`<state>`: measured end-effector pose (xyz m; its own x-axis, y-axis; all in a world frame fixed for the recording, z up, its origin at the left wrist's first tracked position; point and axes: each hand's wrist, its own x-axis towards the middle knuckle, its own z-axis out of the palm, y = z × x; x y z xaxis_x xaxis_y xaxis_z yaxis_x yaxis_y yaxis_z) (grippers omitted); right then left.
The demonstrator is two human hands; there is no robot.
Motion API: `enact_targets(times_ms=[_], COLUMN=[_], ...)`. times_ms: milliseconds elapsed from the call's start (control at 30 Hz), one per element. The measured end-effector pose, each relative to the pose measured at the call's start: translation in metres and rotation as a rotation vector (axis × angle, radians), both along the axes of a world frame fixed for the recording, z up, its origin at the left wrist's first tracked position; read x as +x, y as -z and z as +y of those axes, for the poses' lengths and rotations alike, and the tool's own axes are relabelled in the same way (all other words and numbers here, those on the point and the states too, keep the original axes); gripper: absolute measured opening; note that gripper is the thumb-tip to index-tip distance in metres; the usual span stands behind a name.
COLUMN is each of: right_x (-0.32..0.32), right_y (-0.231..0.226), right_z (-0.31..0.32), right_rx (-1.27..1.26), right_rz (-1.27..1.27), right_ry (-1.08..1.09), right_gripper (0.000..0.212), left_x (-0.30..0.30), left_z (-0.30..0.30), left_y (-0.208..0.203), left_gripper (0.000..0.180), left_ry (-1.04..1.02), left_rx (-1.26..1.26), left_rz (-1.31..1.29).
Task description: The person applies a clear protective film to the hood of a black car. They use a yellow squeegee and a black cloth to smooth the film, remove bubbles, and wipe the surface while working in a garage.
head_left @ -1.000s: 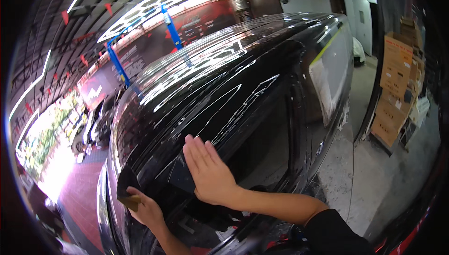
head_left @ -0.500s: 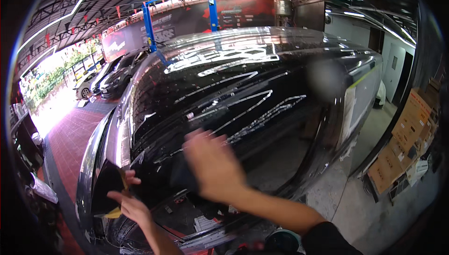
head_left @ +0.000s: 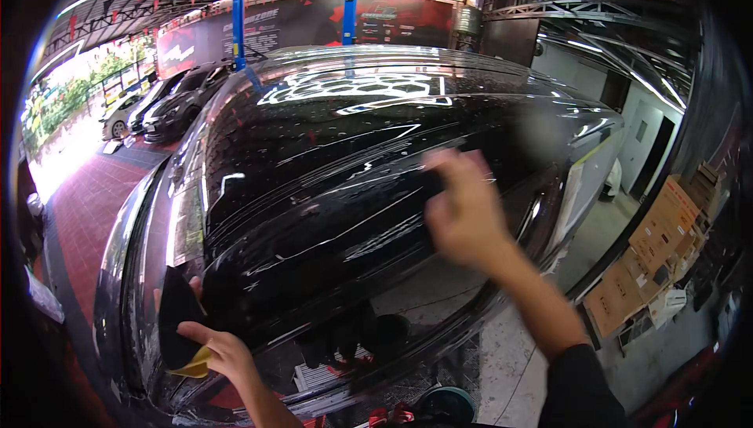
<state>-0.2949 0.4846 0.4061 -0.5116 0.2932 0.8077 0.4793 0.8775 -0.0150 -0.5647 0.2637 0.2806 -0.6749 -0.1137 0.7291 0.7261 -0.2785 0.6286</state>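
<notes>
A glossy black car roof (head_left: 314,142), wet with drops and crossed by streaks and creases, spreads before me. Down at the left edge, my left hand (head_left: 216,346) pinches a raised, folded flap of black film (head_left: 179,322). A yellow piece (head_left: 192,365) shows at the flap's lower end, beside my fingers. Over the right middle of the roof is my right hand (head_left: 467,220), fingers curled and somewhat blurred. Whatever it may hold is hidden. Whether it touches the surface, I cannot tell.
A dark round bucket (head_left: 447,406) stands below the near side of the car. Flattened cardboard boxes (head_left: 643,259) lean at the right. Blue lift posts (head_left: 349,8) rise behind the roof, and parked cars (head_left: 184,102) stand at the far left.
My right hand has moved right and up across the roof, its fingers now more curled. My left hand stays at the film flap. The view has shifted slightly.
</notes>
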Motion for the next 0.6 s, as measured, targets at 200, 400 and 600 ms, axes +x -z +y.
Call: enact_targets(times_ms=[200,400,600], right_x=[-0.034,0.086,-0.079], right_y=[-0.011,-0.042,-0.020], right_z=[-0.030,0.085,-0.037], right_rx=[-0.044,-0.022,0.028], right_rz=[-0.219,-0.150,-0.278], right_ry=[-0.271,0.293,-0.388], right_gripper=[0.050,0.034,0.046], left_x=[-0.044,0.011,0.005], left_z=[-0.025,0.014,0.009], left_y=[0.041,-0.004,-0.017], left_gripper=[0.046,0.045,0.042], left_ry=[-0.349,-0.347,-0.190], left_rx=[-0.414,-0.411,-0.333], left_rz=[-0.025,-0.255,-0.289])
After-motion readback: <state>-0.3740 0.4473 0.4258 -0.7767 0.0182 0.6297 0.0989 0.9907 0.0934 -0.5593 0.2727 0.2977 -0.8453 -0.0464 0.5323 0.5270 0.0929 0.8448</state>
